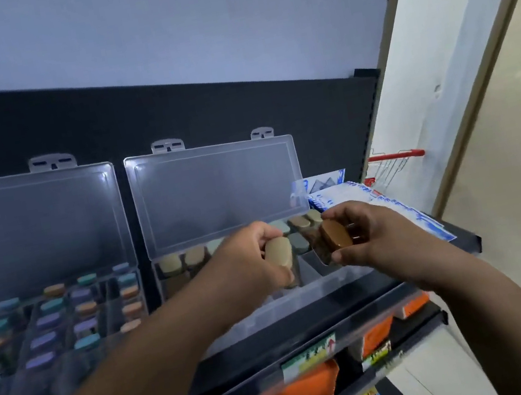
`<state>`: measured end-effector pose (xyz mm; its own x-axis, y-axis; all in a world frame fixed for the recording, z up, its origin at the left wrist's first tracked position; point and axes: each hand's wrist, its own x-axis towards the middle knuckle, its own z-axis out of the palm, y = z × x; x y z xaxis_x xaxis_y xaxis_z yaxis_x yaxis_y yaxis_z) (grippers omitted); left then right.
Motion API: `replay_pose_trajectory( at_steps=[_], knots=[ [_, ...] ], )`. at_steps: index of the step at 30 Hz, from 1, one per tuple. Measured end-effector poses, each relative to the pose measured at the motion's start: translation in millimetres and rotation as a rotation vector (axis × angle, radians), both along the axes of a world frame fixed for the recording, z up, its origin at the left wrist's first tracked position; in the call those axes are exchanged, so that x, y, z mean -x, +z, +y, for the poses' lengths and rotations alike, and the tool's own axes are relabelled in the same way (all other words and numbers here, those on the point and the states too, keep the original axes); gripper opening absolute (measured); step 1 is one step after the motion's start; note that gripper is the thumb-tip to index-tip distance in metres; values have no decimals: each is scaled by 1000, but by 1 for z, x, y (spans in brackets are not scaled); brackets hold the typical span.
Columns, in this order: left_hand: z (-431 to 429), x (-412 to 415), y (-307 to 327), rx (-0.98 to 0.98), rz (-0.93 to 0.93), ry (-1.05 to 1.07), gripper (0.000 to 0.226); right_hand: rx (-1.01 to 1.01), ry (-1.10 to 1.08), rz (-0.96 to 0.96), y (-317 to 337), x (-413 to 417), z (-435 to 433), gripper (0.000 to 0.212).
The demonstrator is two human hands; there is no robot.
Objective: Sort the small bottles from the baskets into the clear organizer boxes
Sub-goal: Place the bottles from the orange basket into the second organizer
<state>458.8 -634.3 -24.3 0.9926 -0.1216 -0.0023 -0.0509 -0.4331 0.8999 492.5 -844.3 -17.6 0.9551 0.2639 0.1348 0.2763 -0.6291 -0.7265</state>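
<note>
Left hand point(248, 255): fingers and thumb curled round a beige-capped bottle point(277, 252). The cap sticks out past the fingertips on the hand's right side, and the bottle body runs down below the thumb. Right hand point(376, 232): pinches a brown-capped bottle point(336, 234). The cap faces the camera, fingers sit on its far side and the thumb underneath.

The two bottles are near each other but apart, and the hands aren't touching. Both are held over the right organizer box point(305, 301), lid up, just in front of its back row of beige and grey-green capped bottles point(194, 255). The beige one sits lowest. Its lower end is blurred, so it's probably inside a compartment, but I can't tell if it touches the floor.

The left organizer box point(46, 214) is also open, with teal, purple and orange caps point(52, 305) filling its compartments. Blue-and-white packets point(355, 192) lie to the right of the boxes on the black shelf point(460, 231). Orange packs point(307, 389) are on the shelf below.
</note>
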Motion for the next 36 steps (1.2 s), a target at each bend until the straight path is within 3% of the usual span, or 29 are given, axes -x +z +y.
replay_pose_trajectory(
  at_steps=[7,13,17,22,27,33,36],
  knots=[
    [-48,-32,-14,-259,-113,130,29,100,161,2,-12,-51,-33,50],
    [-59,-44,-24,-455,-69,183,46,173,249,-11,-30,-75,-30,50],
    [-62,-43,-29,-498,-25,206,47,283,313,-32,-35,-83,-26,59],
    [-63,-42,-32,-561,-21,219,37,450,335,-37,-35,-88,-17,57],
    [-67,-44,-34,-618,-16,225,43,545,341,-16,-31,-88,-14,53],
    [-67,-44,-36,-640,-16,215,55,544,352,-4,-33,-90,-17,53],
    [-65,-39,-36,-620,-59,236,60,472,359,-3,-33,-90,-16,65]
  ],
)
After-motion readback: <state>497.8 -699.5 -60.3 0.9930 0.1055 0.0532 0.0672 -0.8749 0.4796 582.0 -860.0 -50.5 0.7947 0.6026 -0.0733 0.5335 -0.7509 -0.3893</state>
